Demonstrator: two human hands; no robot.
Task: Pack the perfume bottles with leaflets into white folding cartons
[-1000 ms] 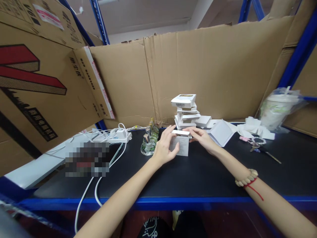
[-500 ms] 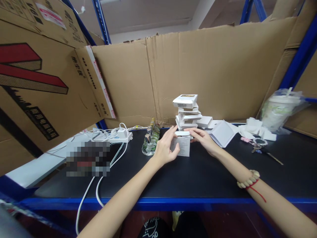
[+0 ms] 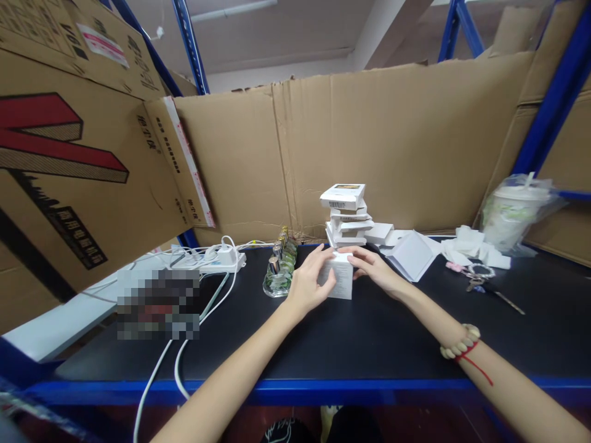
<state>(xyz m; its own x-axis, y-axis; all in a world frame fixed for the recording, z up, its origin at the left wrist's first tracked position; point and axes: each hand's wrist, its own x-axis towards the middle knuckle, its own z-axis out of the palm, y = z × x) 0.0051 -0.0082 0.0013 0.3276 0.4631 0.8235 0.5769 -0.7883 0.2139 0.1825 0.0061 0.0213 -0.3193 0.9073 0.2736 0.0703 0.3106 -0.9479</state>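
A small white box (image 3: 341,284) printed with fine text stands upright on the black tabletop between my hands. My left hand (image 3: 310,280) grips its left side, thumb across the front face. At the upper right edge, my right hand (image 3: 375,271) holds the box with bent fingers near the top. The top of the box looks white and closed, partly covered by fingers. To the left of my left hand is a row of glass bottles (image 3: 278,280) with shiny caps. Behind the box rises an uneven stack of white boxes (image 3: 344,198).
Folded white card (image 3: 412,255) and paper scraps (image 3: 471,246) lie to the right, beside keys (image 3: 478,283) and a bagged drink cup (image 3: 517,212). White cables and a power strip (image 3: 221,261) are at left. Cardboard walls (image 3: 406,147) enclose the back.
The box's top, which showed a dark greenish gap, now appears white and closed. My right fingers have shifted over its upper edge. The camera view has tilted slightly upward.
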